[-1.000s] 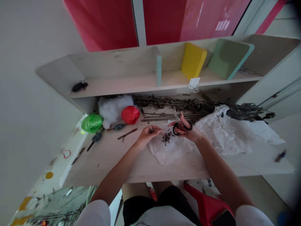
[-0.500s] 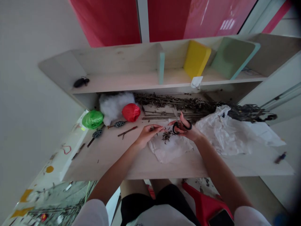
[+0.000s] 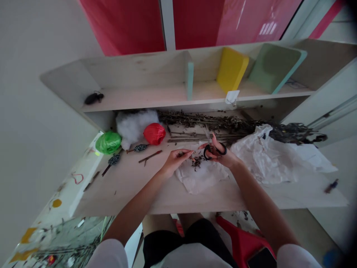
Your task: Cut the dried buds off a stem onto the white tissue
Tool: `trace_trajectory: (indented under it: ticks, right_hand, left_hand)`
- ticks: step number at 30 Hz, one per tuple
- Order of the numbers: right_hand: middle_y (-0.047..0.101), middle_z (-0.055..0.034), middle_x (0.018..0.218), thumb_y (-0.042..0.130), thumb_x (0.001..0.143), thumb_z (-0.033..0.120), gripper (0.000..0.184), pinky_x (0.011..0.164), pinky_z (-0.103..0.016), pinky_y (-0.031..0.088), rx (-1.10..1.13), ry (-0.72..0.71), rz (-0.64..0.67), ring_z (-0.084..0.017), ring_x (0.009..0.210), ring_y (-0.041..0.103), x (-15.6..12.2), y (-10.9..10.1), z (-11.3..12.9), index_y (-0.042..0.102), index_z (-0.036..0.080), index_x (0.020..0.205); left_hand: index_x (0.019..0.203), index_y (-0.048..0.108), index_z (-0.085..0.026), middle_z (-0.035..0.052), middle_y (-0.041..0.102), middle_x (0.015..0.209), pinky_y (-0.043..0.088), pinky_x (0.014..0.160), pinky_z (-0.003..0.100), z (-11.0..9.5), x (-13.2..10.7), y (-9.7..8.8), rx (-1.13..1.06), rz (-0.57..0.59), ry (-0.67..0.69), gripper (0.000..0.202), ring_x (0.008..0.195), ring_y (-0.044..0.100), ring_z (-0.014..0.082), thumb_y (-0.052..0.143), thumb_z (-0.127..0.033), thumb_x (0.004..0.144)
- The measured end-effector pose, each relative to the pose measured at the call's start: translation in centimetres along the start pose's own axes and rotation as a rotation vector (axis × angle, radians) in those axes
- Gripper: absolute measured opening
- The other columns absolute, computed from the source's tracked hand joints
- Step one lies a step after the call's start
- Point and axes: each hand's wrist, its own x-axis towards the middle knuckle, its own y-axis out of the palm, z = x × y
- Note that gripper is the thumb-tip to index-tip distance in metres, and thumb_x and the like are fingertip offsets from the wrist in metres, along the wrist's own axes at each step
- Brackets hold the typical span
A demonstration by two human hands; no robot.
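The left hand [image 3: 175, 162] pinches a dried sprig [image 3: 185, 153] between thumb and fingers, just above the tissue [image 3: 202, 178]. The right hand [image 3: 220, 155] has a closed grip on black scissors [image 3: 214, 150], also above the tissue. Dried leaves [image 3: 197, 161] lie on the tissue, which sits on the worktop [image 3: 125, 195]

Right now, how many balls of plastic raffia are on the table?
2: a green raffia ball and a red raffia ball, both at the table's left, beside white stuffing. Others could be hidden.
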Motion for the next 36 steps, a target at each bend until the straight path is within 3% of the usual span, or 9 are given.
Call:
trace_trajectory:
  ticks: [8,17,28,36]
  right_hand:
    - [0.031,0.0055,0.052,0.040,0.082,0.075,0.061,0.041,-0.023,0.015,0.008,-0.027,-0.059,-0.009,0.045,0.017,-0.3,0.4,0.4,0.064,0.020,0.091]
    - [0.041,0.0051,0.045,0.040,0.092,0.059,0.053,0.044,-0.024,0.023,-0.258,-0.134,0.116,-0.007,0.040,0.030,-1.6,0.1,0.7,0.064,0.012,0.090]
    - [0.043,0.0061,0.045,0.046,0.089,0.061,0.058,0.037,-0.020,0.023,-0.432,0.082,0.429,-0.004,0.035,0.032,-2.4,0.1,1.3,0.064,0.006,0.089]
    - [0.045,0.0056,0.047,0.048,0.087,0.061,0.058,0.036,-0.018,0.025,-0.455,0.106,0.436,-0.003,0.035,0.034,-2.2,0.6,1.1,0.065,0.006,0.090]
  left_hand:
    - [0.083,0.071,-0.016,0.0043,0.070,0.073,0.013,0.043,0.023,0.2,0.1,0.1,-0.068,-0.002,-0.024,0.038,0.043,0.029,0.0028,0.075,-0.049,0.066]
    - [0.078,0.064,-0.014,0.0056,0.071,0.075,0.008,0.040,0.020,-0.3,0.5,-0.6,-0.346,-0.036,-0.040,0.036,0.039,0.026,-0.0002,0.080,-0.041,0.060]
    - [0.080,0.069,-0.016,0.0006,0.070,0.085,0.012,0.037,0.016,-0.6,0.2,-0.9,-0.455,-0.174,0.034,0.030,0.043,0.027,-0.0014,0.081,-0.035,0.060]
    - [0.083,0.071,-0.016,0.0004,0.070,0.087,0.011,0.036,0.017,-0.9,0.0,-0.8,-0.473,-0.165,0.025,0.031,0.040,0.024,-0.0026,0.081,-0.033,0.060]
